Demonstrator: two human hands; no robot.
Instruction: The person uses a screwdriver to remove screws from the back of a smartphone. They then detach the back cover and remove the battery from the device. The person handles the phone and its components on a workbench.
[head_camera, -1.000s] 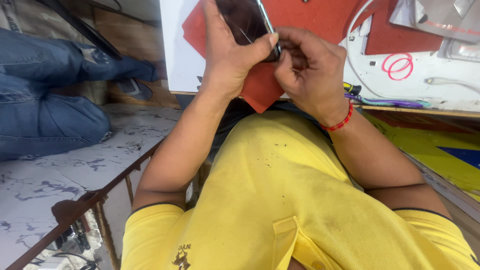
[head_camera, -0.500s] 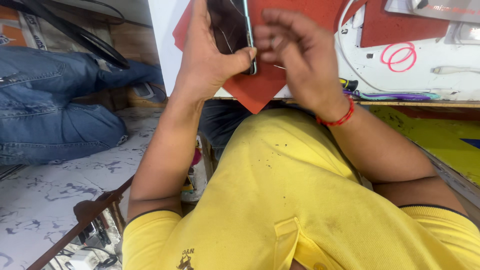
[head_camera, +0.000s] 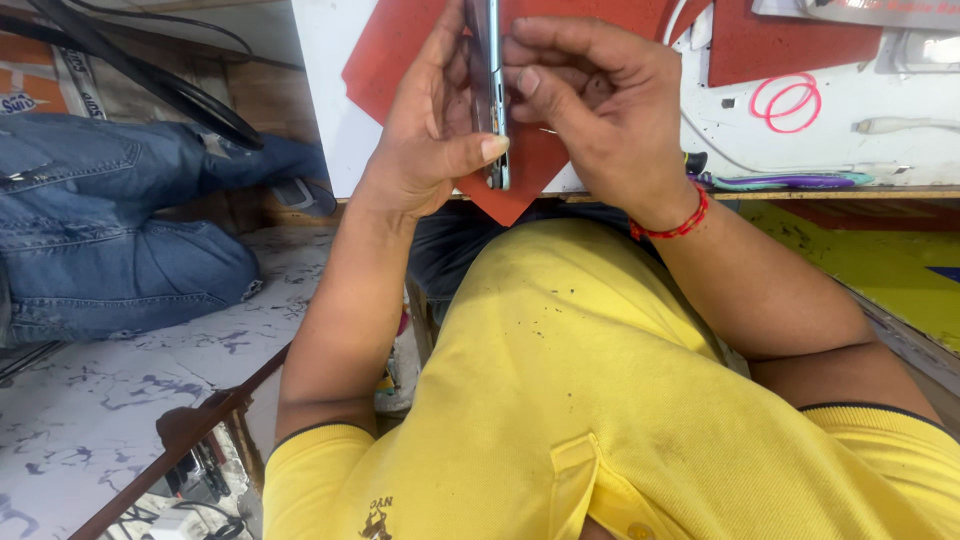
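Phone: I see a slim phone (head_camera: 489, 90) held edge-on to the camera, upright, its metal side frame facing me; it sits between the 2 hands above the front edge of the white bench (head_camera: 850, 130).
Left hand: my view shows the left hand (head_camera: 430, 130) wrapped around the phone from the left, thumb laid across the lower edge with the tip just past the frame, fingers closed behind it (the fingertips are hidden).
Right hand: the right hand (head_camera: 600, 110) is curled, fingers bent inward and bunched, the fingertips pressed against the phone's right side near the top; I cannot tell whether it pinches anything small.
Wrist: a red thread band (head_camera: 672, 226) circles the right wrist.
Mat: a red mat (head_camera: 400, 50) lies on the bench behind the hands, 1 corner hanging over the edge below the phone.
Bench items: a pink loop (head_camera: 786, 98) and a purple-teal tool (head_camera: 780, 182) lie well to the right.
Neighbour: a person's jeans-clad legs (head_camera: 110, 240) rest at the left, apart from the hands.
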